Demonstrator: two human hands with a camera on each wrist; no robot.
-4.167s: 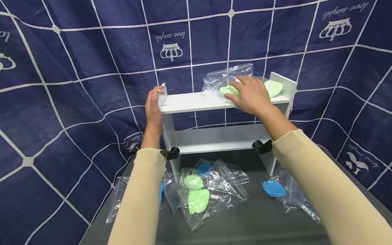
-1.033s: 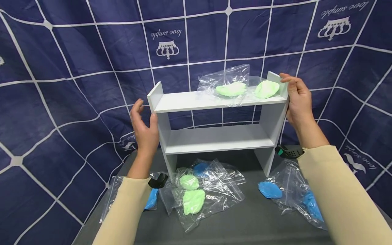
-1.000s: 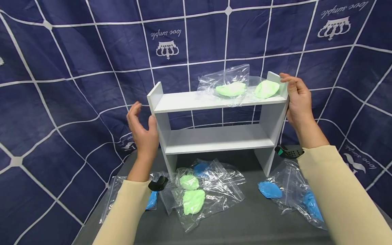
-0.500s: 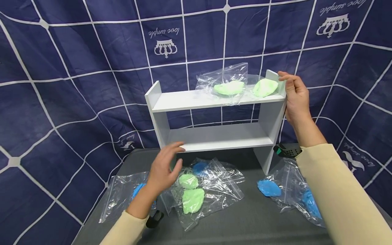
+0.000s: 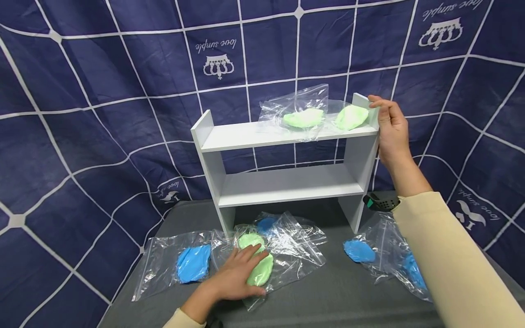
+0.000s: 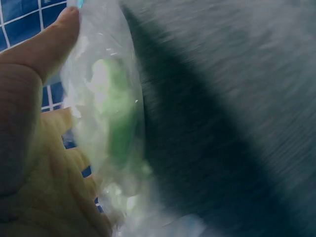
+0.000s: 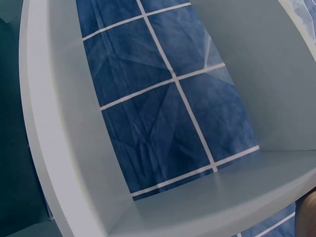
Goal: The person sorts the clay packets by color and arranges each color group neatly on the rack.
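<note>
My left hand point(image 5: 235, 275), fingers spread, reaches over a clear zip bag point(image 5: 293, 269) holding a pale green soft lump point(image 5: 262, 271). In the left wrist view the bag with its green lump point(image 6: 116, 108) lies against my fingers, blurred. A second green lump point(image 5: 251, 240) sits just behind. My right hand point(image 5: 393, 132) grips the upper right side panel of a white two-tier shelf point(image 5: 287, 184), fingers curled over its edge. On the top board are bagged green lumps, one in the middle point(image 5: 303, 118) and one at the right end point(image 5: 352, 117).
A bagged blue lump point(image 5: 193, 263) lies left of my left hand. Other bagged blue lumps sit behind the green ones point(image 5: 266, 224) and at the right point(image 5: 359, 251), point(image 5: 413, 269). A dark grey table point(image 5: 320, 305) carries everything, and a navy gridded curtain point(image 5: 123, 114) hangs behind.
My left hand left the shelf's left side and came down over the bagged green lump. My right hand went from the bags on the top board to the right side panel and stayed there.
</note>
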